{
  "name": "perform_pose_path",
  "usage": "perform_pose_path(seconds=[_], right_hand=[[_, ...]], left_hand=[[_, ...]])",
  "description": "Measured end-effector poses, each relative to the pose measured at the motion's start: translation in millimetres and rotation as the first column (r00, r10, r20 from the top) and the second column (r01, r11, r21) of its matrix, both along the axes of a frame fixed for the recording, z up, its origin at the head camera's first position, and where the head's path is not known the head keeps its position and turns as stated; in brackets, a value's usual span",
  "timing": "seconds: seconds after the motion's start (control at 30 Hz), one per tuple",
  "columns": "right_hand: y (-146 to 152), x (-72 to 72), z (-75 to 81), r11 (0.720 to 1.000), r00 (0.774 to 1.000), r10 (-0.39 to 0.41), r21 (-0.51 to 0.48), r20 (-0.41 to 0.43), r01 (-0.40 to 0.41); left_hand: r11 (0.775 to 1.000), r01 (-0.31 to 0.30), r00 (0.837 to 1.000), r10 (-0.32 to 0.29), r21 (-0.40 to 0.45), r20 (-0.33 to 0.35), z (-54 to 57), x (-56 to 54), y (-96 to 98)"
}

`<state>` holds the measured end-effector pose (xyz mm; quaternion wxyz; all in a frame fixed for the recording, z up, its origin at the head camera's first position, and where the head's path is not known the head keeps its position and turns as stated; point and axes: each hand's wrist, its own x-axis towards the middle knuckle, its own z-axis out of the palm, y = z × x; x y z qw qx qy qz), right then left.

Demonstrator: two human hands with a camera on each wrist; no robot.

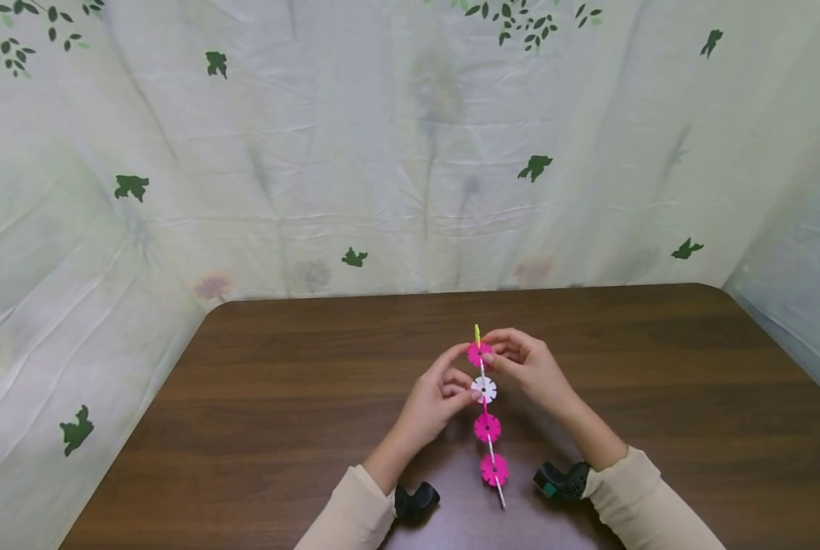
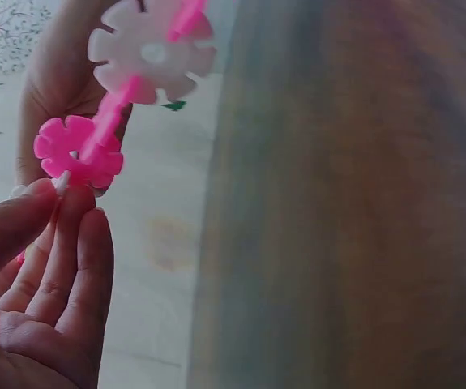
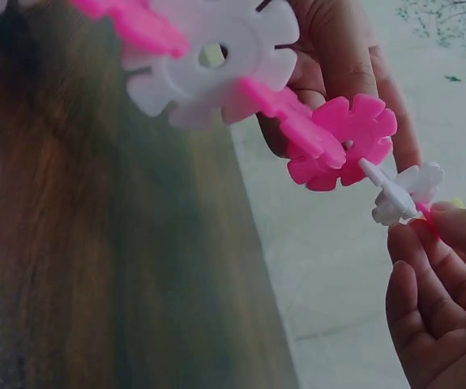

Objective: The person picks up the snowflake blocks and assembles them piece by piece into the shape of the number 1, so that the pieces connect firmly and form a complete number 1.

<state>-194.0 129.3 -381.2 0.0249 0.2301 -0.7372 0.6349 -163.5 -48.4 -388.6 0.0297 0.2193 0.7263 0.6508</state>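
A chain of notched plastic snowflake discs, pink and white in turn with a yellow disc (image 1: 477, 334) at its far end, stands in line between the hands. My left hand (image 1: 426, 401) pinches a white disc near the far end, its thumb by the large white disc (image 1: 484, 389). On the right, my right hand (image 1: 529, 367) pinches the far pink disc (image 1: 478, 353), just below the yellow one. Two more pink discs (image 1: 487, 428) hang toward me, free of both hands. In the right wrist view a small white disc (image 3: 395, 198) sits edge-on beside the right fingertips.
The brown wooden table (image 1: 279, 428) spreads out under the hands. A pale curtain (image 1: 382, 153) with green leaf and bird shapes encloses its back and sides. Black wrist devices (image 1: 416, 502) sit at both cuffs.
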Motion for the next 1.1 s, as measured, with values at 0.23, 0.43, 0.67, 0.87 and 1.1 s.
perform_pose_path(seconds=[0.23,0.43,0.67,0.87,1.1], right_hand=[[5.1,-13.5,-27.3,0.999,0.999,-0.005,0.043,0.034,0.004],[7.0,-16.5,-36.4,0.994,0.997,-0.001,0.111,0.08,-0.008],[12.8,-23.8,-51.1,0.982,0.993,0.012,0.184,0.118,-0.034],[14.5,-26.0,-56.2,0.956,0.993,-0.005,0.293,0.119,-0.031],[15.1,-27.4,-56.4,0.917,0.993,-0.038,0.399,0.109,-0.009]], left_hand=[[1.0,0.006,1.0,-0.006,-0.015,0.03,-10.7,-1.4,1.6],[0.997,0.011,0.998,-0.007,-0.07,0.058,-16.2,-1.5,0.9],[0.982,0.011,0.999,-0.002,-0.19,0.05,-32.5,-9.0,-0.9],[0.961,0.026,0.999,-0.015,-0.276,0.042,-52.3,-20.1,0.0],[0.948,0.023,1.0,-0.017,-0.316,0.022,-49.2,-21.2,0.7]])
